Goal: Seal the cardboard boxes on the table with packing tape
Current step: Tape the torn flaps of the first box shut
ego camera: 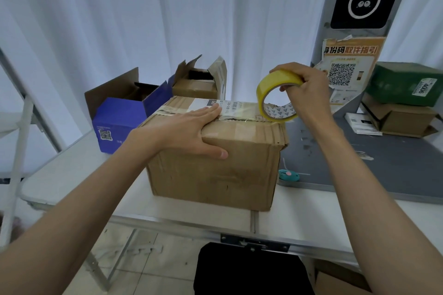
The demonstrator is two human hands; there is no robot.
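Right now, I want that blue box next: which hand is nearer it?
Left. The left hand rests on the brown box beside the blue box; the right hand holds the tape roll farther away.

A white folding desk [299,220] with a metal rim and a latch at its front seam carries the things. A brown cardboard box [215,170] stands near the front edge. Behind it to the left sits a blue box [117,122] with its flaps open, and further back a smaller brown box [195,87], also open. A grey board [374,158] lies on the desk's right part, with a small teal cutter [288,175] at its near edge and stacked boxes [405,105] at its far right.
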